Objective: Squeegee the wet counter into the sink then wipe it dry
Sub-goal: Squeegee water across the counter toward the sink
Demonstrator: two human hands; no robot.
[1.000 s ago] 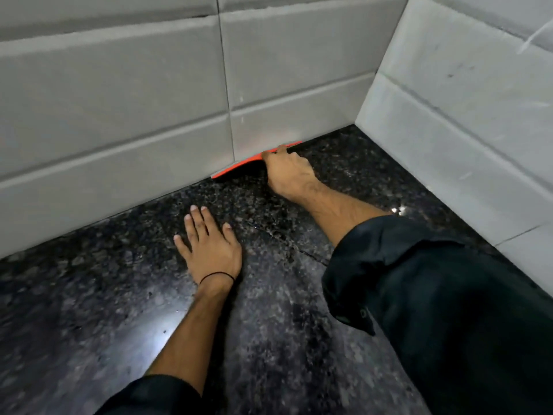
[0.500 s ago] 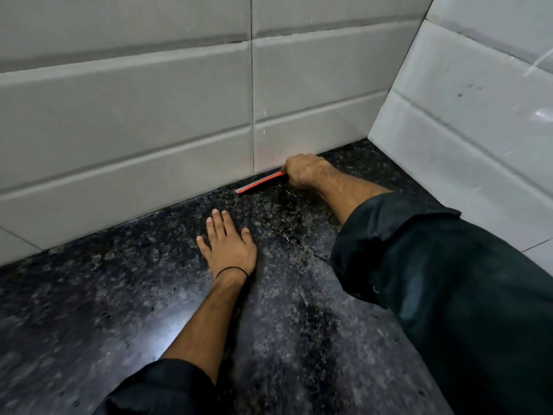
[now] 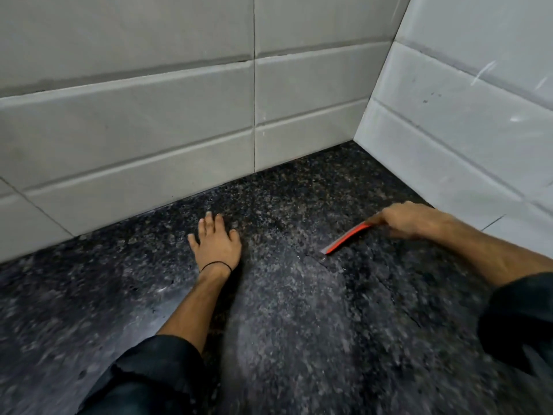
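Speckled black counter (image 3: pixel 284 324), grey wall tiles (image 3: pixel 149 115), corner

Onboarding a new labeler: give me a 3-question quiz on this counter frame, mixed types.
1. True or false: the left hand lies flat on the counter.
2. The right hand holds: A) sponge B) red squeegee C) bottle.
3. Fill in: the squeegee's blade edge rests on the ____.

Key: 1 true. 2 B. 3 counter.

Dim, motion-blurred toward the bottom, glare streaking the wet counter (image 3: pixel 161 307).
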